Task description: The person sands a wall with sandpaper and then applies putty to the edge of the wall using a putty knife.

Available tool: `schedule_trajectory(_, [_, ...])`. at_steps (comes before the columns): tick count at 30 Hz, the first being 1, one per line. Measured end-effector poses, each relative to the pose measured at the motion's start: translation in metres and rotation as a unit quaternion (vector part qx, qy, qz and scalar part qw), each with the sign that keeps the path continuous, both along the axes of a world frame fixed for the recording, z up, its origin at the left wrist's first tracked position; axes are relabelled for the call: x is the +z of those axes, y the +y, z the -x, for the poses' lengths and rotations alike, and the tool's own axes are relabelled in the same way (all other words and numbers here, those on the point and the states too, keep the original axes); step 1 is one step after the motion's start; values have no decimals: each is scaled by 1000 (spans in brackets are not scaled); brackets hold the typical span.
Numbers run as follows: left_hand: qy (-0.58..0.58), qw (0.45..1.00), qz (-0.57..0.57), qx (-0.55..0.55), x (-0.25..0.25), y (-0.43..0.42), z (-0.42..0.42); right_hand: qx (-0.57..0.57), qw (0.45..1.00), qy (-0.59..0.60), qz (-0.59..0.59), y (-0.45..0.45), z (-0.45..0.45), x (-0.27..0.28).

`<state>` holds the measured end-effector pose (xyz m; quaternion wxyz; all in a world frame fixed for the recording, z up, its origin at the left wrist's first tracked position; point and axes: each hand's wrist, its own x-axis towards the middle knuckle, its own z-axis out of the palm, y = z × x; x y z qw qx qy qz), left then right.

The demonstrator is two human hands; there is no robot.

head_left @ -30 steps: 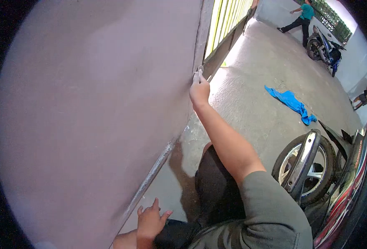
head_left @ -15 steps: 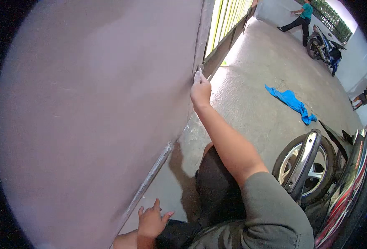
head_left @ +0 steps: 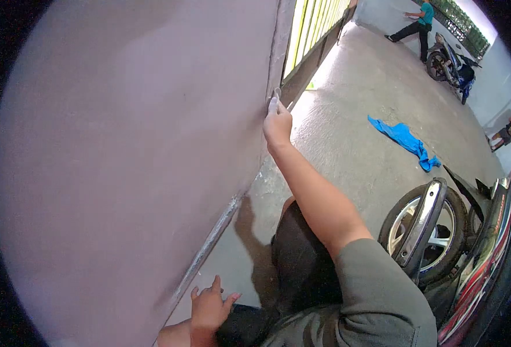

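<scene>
My right hand (head_left: 278, 127) is stretched out to the edge of the pale wall (head_left: 134, 162), close to the lower end of the upright frame beside the barred gate (head_left: 319, 34). Its fingers are closed at the corner, and something small and whitish shows at their tips; I cannot make out its kind. Low in the view, my left hand (head_left: 209, 309) hovers near my knee with its fingers apart and nothing in it. A narrow ledge (head_left: 209, 243) runs along the foot of the wall beside it.
A blue cloth (head_left: 406, 139) lies on the concrete floor (head_left: 348, 133). At the right stands a motorcycle (head_left: 481, 254), its wheel near my right arm. Farther back are another motorcycle (head_left: 452, 66), a person in a teal shirt (head_left: 426, 14) at a wall, and another person (head_left: 507, 133).
Both hands keep nearly the same places and poses, and the view has shifted very slightly. The distant person at the right has shifted posture a little.
</scene>
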<state>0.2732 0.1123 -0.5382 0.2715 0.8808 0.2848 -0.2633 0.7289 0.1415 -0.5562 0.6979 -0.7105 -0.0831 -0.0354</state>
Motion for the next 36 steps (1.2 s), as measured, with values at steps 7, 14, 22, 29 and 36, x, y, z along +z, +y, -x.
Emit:
schedule_trajectory(7, [-23,1000,1,4,-5,-1,4,5,998,38,-48,1,10,10])
schedule_trajectory(14, [-12,1000,3,1,0,0,2,28,996,57,-62,-5,23,20])
schedule_trajectory(22, [-12,1000,7,6,0,-1,4,19,999,40,-24,1,12,10])
schedule_trajectory(29, [-17,1000,9,5,-1,-2,3,-1,999,13,-32,4,8,7])
schedule_trajectory(36, [3,1000,-3,-2,-3,0,4,45,997,44,-49,-8,14,15])
